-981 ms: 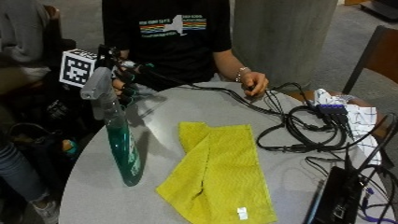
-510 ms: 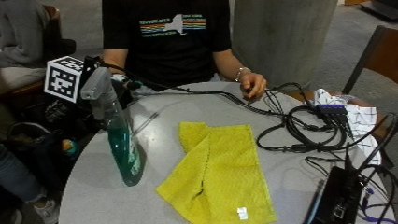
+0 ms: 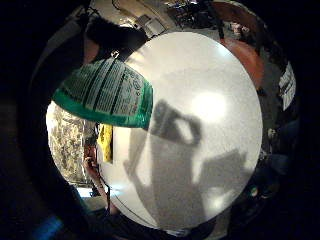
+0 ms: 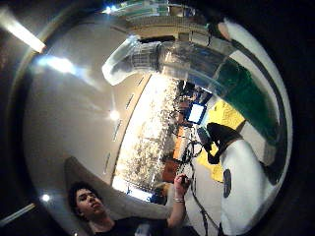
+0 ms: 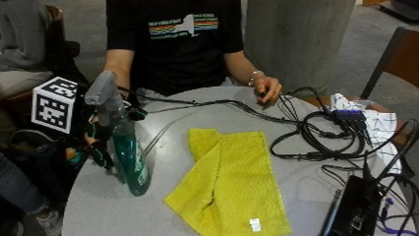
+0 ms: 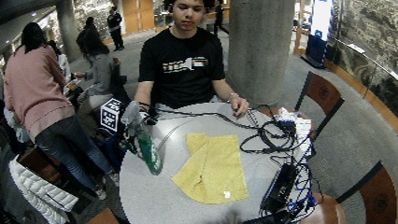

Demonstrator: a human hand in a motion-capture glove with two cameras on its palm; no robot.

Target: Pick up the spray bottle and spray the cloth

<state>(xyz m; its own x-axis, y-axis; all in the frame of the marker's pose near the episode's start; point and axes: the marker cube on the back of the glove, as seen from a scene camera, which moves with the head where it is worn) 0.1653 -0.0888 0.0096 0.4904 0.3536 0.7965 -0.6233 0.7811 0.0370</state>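
Note:
In the outside view a spray bottle with green liquid and a grey sprayer head leans at the table's left edge, base low near the tabletop. My gloved right hand grips the bottle's upper body below the sprayer. A yellow cloth lies flat in the middle of the table, to the right of the bottle and apart from it. The little finger side palm view shows the bottle's green labelled body close to the palm, above the grey table. The thumb side palm view shows the bottle's clear neck and the cloth beyond it.
The person's bare left hand rests on black cables at the table's far side. A tangle of cables lies right of the cloth. A black device sits at the front right, a white checked cloth at the right edge.
The hand and the bottle's top have swung left toward the table's edge, so the bottle leans more. Its base stays in about the same place. The cloth has not moved.

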